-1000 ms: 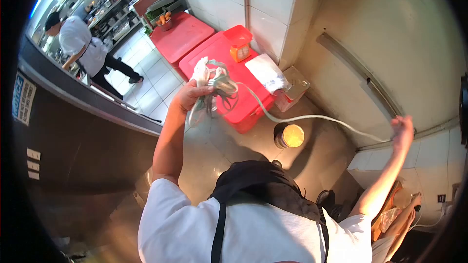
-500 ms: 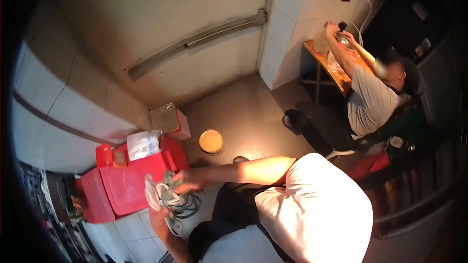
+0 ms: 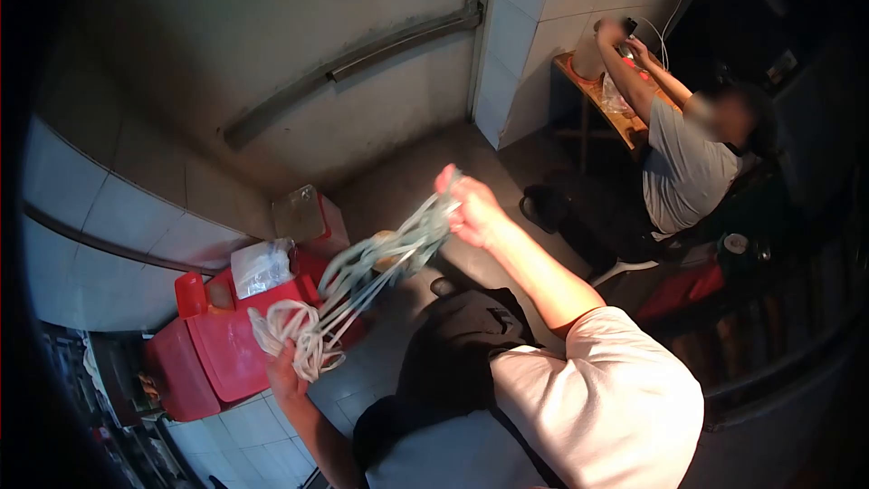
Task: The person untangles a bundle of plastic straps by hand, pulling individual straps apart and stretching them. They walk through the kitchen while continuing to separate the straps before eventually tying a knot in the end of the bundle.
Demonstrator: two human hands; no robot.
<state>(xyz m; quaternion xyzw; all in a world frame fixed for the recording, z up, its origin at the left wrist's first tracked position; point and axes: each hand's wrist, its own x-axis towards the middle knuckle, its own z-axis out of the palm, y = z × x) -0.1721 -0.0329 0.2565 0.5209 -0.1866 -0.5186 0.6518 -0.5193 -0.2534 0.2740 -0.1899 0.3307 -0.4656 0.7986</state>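
Observation:
A tangled bundle of looped cords (image 3: 398,249), pale white at one end and grey-green along the rest, stretches between my two hands in the head view. My right hand (image 3: 471,208) is closed around its upper grey-green end, with the arm reaching forward. At the lower left, my left hand (image 3: 285,376) grips the bunched white loops. Most of the left fingers are hidden behind those loops. What kind of cord it is cannot be made out.
Left of the cords stands a red bin (image 3: 231,353) with a plastic bag (image 3: 262,267) and a red container (image 3: 190,294) on it. A square tin (image 3: 312,220) is behind. A seated person (image 3: 688,167) faces a wooden table (image 3: 602,109) on the right.
My right hand has moved up and right, away from my left hand. The bundle, gathered between both hands before, is now drawn out long.

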